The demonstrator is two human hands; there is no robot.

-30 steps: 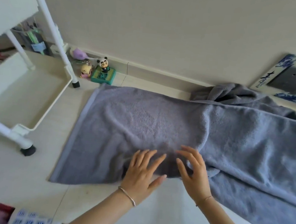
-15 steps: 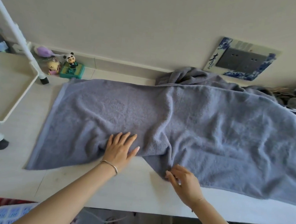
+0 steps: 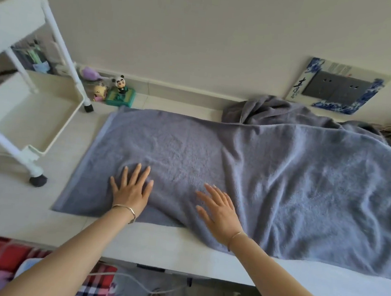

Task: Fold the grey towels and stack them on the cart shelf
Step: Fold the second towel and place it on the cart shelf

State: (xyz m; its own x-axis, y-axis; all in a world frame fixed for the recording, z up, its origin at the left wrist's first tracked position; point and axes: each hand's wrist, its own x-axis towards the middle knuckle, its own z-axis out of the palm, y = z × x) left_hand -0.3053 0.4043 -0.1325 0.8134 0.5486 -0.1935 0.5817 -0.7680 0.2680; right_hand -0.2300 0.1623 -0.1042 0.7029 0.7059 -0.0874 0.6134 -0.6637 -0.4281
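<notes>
underneath left grip (image 3: 132, 190), right grip (image 3: 219, 210): towel (image 3: 282, 181)

Both arms (image 3: 77, 251) are bare from the near edge of the view up to the wrists. The left hand (image 3: 132, 190) has a thin, smooth metal bangle (image 3: 127, 210) at the wrist, silvery with a warm tint. The right hand (image 3: 219, 210) has a much finer, thread-like bracelet (image 3: 235, 236) at its wrist. The fingernails (image 3: 139, 165) on both hands are longish, rounded and pale; finer detail is too small to tell.
</notes>
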